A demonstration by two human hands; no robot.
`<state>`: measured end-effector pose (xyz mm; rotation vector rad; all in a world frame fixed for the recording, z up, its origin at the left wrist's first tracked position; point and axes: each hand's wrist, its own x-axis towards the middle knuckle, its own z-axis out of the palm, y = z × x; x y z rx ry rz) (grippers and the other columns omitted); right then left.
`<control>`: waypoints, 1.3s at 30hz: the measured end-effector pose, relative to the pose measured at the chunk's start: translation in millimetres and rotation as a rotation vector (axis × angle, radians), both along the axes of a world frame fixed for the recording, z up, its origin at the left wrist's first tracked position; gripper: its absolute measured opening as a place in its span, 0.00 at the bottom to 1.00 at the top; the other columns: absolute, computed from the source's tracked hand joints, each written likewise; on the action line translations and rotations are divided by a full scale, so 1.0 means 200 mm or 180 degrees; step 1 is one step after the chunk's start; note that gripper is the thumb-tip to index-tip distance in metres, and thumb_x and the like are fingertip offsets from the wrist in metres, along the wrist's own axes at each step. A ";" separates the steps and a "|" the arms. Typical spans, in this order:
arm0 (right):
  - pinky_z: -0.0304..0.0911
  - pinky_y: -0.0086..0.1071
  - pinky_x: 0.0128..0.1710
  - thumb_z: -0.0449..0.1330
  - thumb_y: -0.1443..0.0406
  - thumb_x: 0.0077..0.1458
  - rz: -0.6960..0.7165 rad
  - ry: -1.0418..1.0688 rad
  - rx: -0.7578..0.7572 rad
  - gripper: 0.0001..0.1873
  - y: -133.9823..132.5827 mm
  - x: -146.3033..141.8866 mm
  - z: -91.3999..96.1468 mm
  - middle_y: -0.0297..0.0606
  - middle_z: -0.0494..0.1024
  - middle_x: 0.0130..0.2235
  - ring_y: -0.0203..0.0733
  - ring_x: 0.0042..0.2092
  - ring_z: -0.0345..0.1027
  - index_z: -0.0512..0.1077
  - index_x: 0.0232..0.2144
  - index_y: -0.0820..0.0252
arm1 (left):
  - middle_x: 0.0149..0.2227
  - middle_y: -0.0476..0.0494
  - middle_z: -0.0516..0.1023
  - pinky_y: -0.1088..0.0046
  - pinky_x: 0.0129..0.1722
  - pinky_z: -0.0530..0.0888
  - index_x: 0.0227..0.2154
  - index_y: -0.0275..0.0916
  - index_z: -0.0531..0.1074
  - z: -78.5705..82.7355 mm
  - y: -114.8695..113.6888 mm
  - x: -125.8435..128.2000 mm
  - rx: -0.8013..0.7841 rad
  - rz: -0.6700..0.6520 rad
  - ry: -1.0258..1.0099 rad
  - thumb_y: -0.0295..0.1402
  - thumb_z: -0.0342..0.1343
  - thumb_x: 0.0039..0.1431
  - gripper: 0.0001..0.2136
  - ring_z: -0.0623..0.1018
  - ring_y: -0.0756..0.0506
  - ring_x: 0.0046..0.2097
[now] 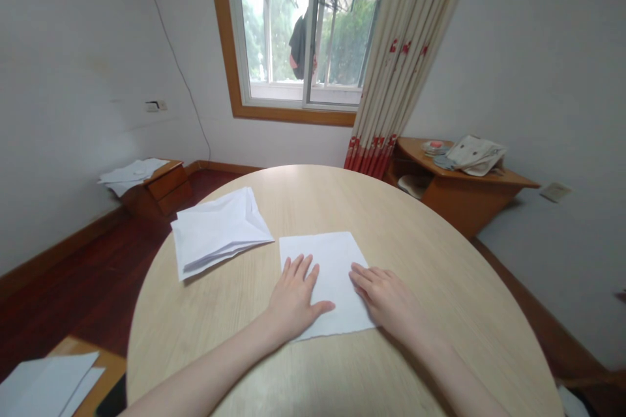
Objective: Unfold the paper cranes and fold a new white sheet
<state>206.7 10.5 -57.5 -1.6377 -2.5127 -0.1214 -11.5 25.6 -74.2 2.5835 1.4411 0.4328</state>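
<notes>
A white square sheet of paper [328, 259] lies flat on the round wooden table [430, 287] in front of me. My left hand [295, 297] rests flat on the sheet's left part, fingers stretched out and slightly apart, thumb pointing right. My right hand [386, 296] lies flat on the sheet's right edge, fingers extended toward the left. Neither hand holds anything. To the left of the sheet sits a loose stack of folded white papers [218, 230].
A low wooden cabinet with papers on top [147, 184] stands at the left wall. A corner shelf with newspapers and a dish [464, 172] is at the right, beside a curtain [401, 58]. More white sheets lie at the bottom left [44, 386]. A window [303, 26] is ahead.
</notes>
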 end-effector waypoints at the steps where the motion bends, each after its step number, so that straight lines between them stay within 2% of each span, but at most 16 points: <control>1: 0.66 0.46 0.47 0.48 0.77 0.55 0.0123 0.0125 0.0057 0.24 0.02 0.01 -0.03 0.46 0.71 0.56 0.52 0.53 0.69 0.72 0.49 0.58 | 0.63 0.31 0.59 0.47 0.62 0.53 0.58 0.35 0.62 0.00 0.01 -0.01 0.0010 -0.0074 -0.0018 0.52 0.55 0.56 0.33 0.56 0.33 0.65; 3: 0.61 0.47 0.55 0.46 0.80 0.51 0.0349 0.0341 0.0047 0.32 0.04 0.03 -0.08 0.45 0.65 0.61 0.47 0.60 0.60 0.66 0.56 0.58 | 0.63 0.32 0.59 0.47 0.62 0.53 0.59 0.36 0.61 0.00 0.02 -0.02 0.0013 -0.0200 -0.0048 0.52 0.55 0.56 0.33 0.56 0.34 0.65; 5: 0.56 0.47 0.60 0.44 0.81 0.49 0.0437 0.0451 -0.0099 0.36 0.05 0.04 -0.13 0.42 0.62 0.62 0.43 0.64 0.53 0.62 0.59 0.57 | 0.63 0.33 0.59 0.47 0.62 0.53 0.58 0.37 0.62 0.01 0.04 -0.03 0.0012 -0.0253 -0.0047 0.53 0.55 0.55 0.33 0.57 0.34 0.65; 8: 0.52 0.49 0.62 0.44 0.79 0.52 0.0355 0.0508 -0.0311 0.34 0.05 0.03 -0.13 0.42 0.59 0.64 0.42 0.65 0.49 0.61 0.60 0.58 | 0.63 0.36 0.61 0.47 0.63 0.53 0.57 0.39 0.64 0.02 0.05 -0.04 0.0081 -0.0223 -0.0030 0.48 0.57 0.57 0.28 0.57 0.35 0.65; 11: 0.52 0.50 0.62 0.45 0.73 0.59 0.0344 0.0539 -0.0396 0.26 0.03 0.01 -0.09 0.44 0.59 0.63 0.46 0.65 0.50 0.64 0.58 0.61 | 0.63 0.39 0.62 0.48 0.63 0.52 0.56 0.40 0.65 0.04 0.06 -0.05 0.0206 -0.0201 -0.0036 0.40 0.57 0.59 0.23 0.57 0.36 0.65; 15: 0.54 0.50 0.61 0.48 0.70 0.60 0.0478 0.0720 -0.0352 0.21 0.01 -0.01 -0.04 0.46 0.63 0.62 0.48 0.63 0.54 0.68 0.55 0.62 | 0.61 0.41 0.65 0.47 0.62 0.55 0.53 0.44 0.68 0.04 0.06 -0.05 0.0264 -0.0102 -0.0101 0.35 0.55 0.61 0.17 0.61 0.37 0.63; 20: 0.54 0.50 0.61 0.51 0.69 0.60 0.0640 0.0800 -0.0466 0.19 0.01 -0.01 0.00 0.45 0.67 0.59 0.49 0.62 0.57 0.72 0.51 0.60 | 0.59 0.42 0.68 0.48 0.61 0.58 0.50 0.44 0.70 0.03 0.06 -0.05 0.0370 0.0082 -0.0116 0.33 0.54 0.61 0.14 0.64 0.37 0.61; 28: 0.52 0.50 0.62 0.55 0.68 0.59 0.0891 0.0679 -0.0851 0.15 -0.02 -0.05 0.09 0.42 0.67 0.59 0.49 0.63 0.55 0.75 0.47 0.57 | 0.56 0.43 0.70 0.54 0.58 0.62 0.46 0.42 0.72 0.03 0.06 -0.06 0.0606 0.0308 -0.0021 0.30 0.53 0.62 0.10 0.67 0.39 0.56; 32: 0.52 0.49 0.62 0.57 0.67 0.58 0.1007 0.0782 -0.0984 0.15 -0.03 -0.06 0.10 0.39 0.68 0.58 0.49 0.62 0.56 0.75 0.47 0.55 | 0.53 0.43 0.72 0.57 0.55 0.66 0.45 0.41 0.72 0.03 0.06 -0.06 0.0646 0.0338 -0.0046 0.30 0.53 0.62 0.10 0.69 0.39 0.53; 39: 0.52 0.48 0.62 0.59 0.68 0.56 0.1073 0.1042 -0.1158 0.17 -0.05 -0.08 0.09 0.40 0.68 0.58 0.49 0.64 0.52 0.75 0.48 0.55 | 0.53 0.45 0.73 0.59 0.50 0.68 0.44 0.41 0.73 0.04 0.06 -0.06 0.0550 0.0432 -0.0014 0.31 0.53 0.63 0.09 0.70 0.39 0.51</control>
